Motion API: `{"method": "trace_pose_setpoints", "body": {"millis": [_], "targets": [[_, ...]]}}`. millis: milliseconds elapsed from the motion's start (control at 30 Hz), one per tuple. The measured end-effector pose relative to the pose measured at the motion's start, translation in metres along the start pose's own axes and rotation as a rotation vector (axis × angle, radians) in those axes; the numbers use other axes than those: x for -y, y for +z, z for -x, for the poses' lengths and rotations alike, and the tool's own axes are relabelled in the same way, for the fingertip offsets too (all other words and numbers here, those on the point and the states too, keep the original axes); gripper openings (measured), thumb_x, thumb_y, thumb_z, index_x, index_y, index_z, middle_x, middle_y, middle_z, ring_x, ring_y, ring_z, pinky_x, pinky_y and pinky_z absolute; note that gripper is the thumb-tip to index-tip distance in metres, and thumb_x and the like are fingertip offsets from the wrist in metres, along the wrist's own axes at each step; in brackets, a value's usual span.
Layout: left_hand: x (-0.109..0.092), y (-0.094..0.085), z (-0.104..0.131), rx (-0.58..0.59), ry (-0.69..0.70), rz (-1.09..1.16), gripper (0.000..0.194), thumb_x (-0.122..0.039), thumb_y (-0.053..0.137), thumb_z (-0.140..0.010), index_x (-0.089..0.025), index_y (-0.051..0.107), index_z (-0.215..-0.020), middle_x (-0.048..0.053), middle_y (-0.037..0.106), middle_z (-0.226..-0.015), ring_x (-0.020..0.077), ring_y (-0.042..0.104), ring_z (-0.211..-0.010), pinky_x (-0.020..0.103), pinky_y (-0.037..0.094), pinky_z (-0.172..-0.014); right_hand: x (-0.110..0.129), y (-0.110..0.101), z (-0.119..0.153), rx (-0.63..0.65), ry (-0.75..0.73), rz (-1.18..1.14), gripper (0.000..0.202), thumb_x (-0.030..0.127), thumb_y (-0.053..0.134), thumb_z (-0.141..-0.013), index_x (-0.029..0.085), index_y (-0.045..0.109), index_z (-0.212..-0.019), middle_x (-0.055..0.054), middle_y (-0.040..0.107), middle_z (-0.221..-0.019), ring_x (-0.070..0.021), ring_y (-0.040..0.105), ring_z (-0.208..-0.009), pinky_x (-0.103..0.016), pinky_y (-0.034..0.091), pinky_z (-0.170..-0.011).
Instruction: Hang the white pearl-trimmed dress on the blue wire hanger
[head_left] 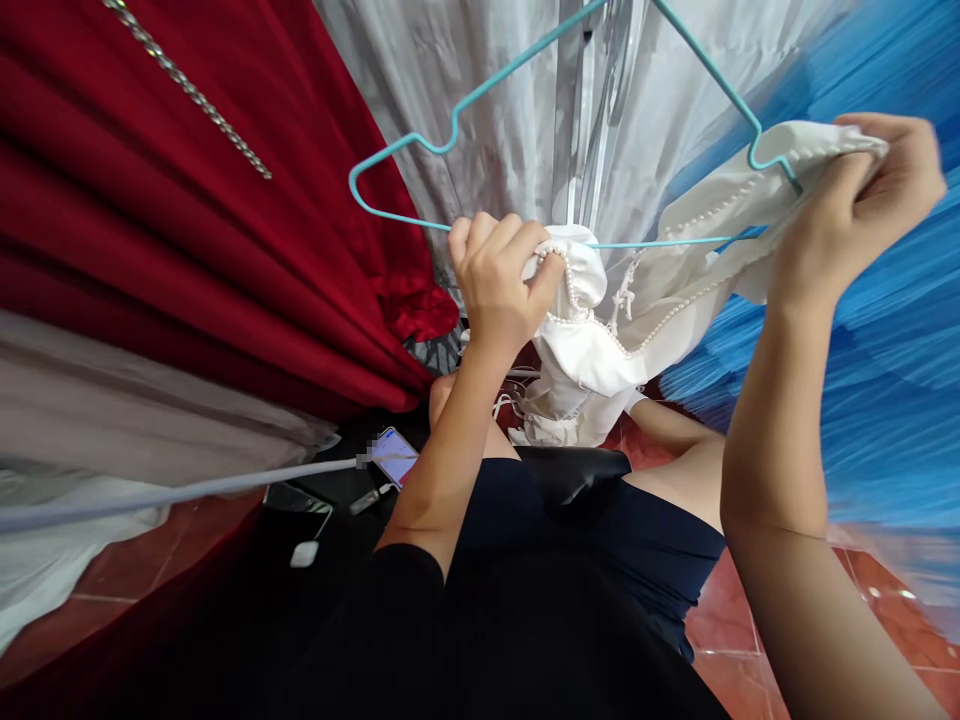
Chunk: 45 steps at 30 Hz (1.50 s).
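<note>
A light blue clothes hanger (517, 65) is held up in front of me. My left hand (499, 275) is closed round its lower bar, with the thumb against the pearl-edged fabric of a white garment (592, 350). Over at the hanger's right end, my right hand (859, 215) pinches the garment's beaded edge, pulled up around that corner. The rest of the garment hangs down between my knees, its lower part bunched. Small white ties dangle near its middle. Part of the hanger's right corner is hidden by fabric and my right hand.
Red cloth (247, 230) hangs at the left, whitish drapes (465, 100) ahead, and blue tulle (900, 420) at the right. A lit phone (394, 455) with a cable lies on a black surface by my left arm. A pale rod (225, 490) crosses the left side. The floor (727, 620) has red tiles.
</note>
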<state>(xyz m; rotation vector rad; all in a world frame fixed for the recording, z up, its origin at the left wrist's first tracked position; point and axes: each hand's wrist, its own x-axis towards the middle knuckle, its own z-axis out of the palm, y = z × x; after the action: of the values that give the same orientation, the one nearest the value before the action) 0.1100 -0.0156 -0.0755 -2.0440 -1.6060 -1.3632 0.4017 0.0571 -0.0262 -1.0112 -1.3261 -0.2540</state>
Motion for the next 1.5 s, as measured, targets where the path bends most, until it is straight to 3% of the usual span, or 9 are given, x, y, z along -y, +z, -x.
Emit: {"method": "trace_pose_setpoints", "body": {"millis": [233,433,633,767,1067,1200,1300,1400,1500], "targets": [[0.0,0.004,-0.001,0.03,0.0,0.072,0.016,-0.033,0.055,-0.094,-0.023,0.063,-0.085,0.005,0.062,-0.087,0.0311,0.056,-0.104,0.052,0.03,-0.107,-0.02,-0.024,0.01,-0.191,0.253,-0.135,0.036,-0.005,0.043,-0.082,0.018,0.07,-0.081,0.01,0.065,-0.077,-0.0037,0.061,-0.076,-0.02,0.047,-0.075],[0.001,0.005,-0.001,0.044,-0.003,0.092,0.018,-0.037,0.054,-0.096,-0.024,0.065,-0.088,0.006,0.062,-0.088,0.0312,0.056,-0.105,0.052,0.029,-0.107,0.015,-0.023,0.07,-0.278,-0.1,-0.223,0.03,0.0,0.051,-0.087,0.021,0.07,-0.097,0.001,0.063,-0.091,-0.0104,0.062,-0.087,-0.029,0.051,-0.082],[-0.005,0.009,0.002,0.028,0.018,0.088,0.021,-0.037,0.051,-0.098,-0.023,0.065,-0.09,0.005,0.063,-0.088,0.0302,0.057,-0.102,0.051,0.032,-0.104,0.083,0.008,0.094,0.17,-0.08,-0.213,0.019,0.025,0.052,-0.096,0.027,0.069,-0.105,-0.004,0.064,-0.106,-0.0203,0.062,-0.107,-0.045,0.051,-0.099],[-0.008,0.008,0.006,0.039,0.015,0.106,0.022,-0.035,0.046,-0.101,-0.023,0.064,-0.095,0.006,0.064,-0.095,0.0313,0.055,-0.108,0.051,0.031,-0.106,0.092,0.037,0.098,0.422,0.009,-0.281,0.02,0.031,0.046,-0.098,0.025,0.066,-0.1,-0.002,0.063,-0.099,-0.0182,0.062,-0.103,-0.045,0.052,-0.099],[-0.01,0.005,0.012,0.122,0.101,0.156,0.029,-0.021,0.043,-0.095,-0.027,0.06,-0.118,0.006,0.062,-0.118,0.0281,0.053,-0.119,0.049,0.029,-0.115,0.084,0.061,0.116,0.294,0.116,-0.216,0.019,0.028,0.051,-0.092,0.018,0.05,-0.076,-0.002,0.049,-0.086,-0.0168,0.056,-0.094,-0.045,0.051,-0.096],[0.012,-0.007,0.021,-0.153,0.097,0.233,0.028,-0.031,0.05,-0.09,-0.025,0.06,-0.115,0.009,0.056,-0.119,0.0279,0.054,-0.116,0.047,0.043,-0.102,0.08,0.06,0.111,0.296,0.122,-0.197,0.019,0.029,0.052,-0.094,0.018,0.051,-0.078,-0.002,0.051,-0.089,-0.0171,0.057,-0.096,-0.045,0.053,-0.094],[0.05,-0.012,0.027,-0.394,-0.051,0.271,0.028,-0.035,0.047,-0.088,-0.021,0.055,-0.11,0.008,0.055,-0.101,0.0227,0.058,-0.09,0.043,0.049,-0.079,0.076,0.055,0.107,0.294,0.092,-0.157,0.018,0.03,0.054,-0.094,0.019,0.053,-0.08,-0.002,0.052,-0.089,-0.0167,0.057,-0.093,-0.043,0.056,-0.091],[0.096,-0.015,0.021,-0.608,-0.215,0.274,0.018,-0.033,0.043,-0.088,-0.019,0.052,-0.097,0.003,0.052,-0.087,0.0132,0.049,-0.066,0.034,0.041,-0.058,0.076,0.05,0.104,0.296,0.077,-0.14,0.017,0.029,0.055,-0.093,0.019,0.054,-0.079,-0.002,0.052,-0.088,-0.0156,0.057,-0.09,-0.04,0.056,-0.088],[0.131,-0.021,0.003,-0.696,-0.174,0.285,0.013,-0.029,0.057,-0.078,-0.019,0.051,-0.083,-0.002,0.047,-0.073,0.0065,0.032,-0.052,0.028,0.025,-0.047,0.08,0.048,0.104,0.308,0.1,-0.164,0.016,0.026,0.056,-0.09,0.019,0.052,-0.076,-0.002,0.051,-0.086,-0.0144,0.056,-0.086,-0.039,0.056,-0.087]]}}
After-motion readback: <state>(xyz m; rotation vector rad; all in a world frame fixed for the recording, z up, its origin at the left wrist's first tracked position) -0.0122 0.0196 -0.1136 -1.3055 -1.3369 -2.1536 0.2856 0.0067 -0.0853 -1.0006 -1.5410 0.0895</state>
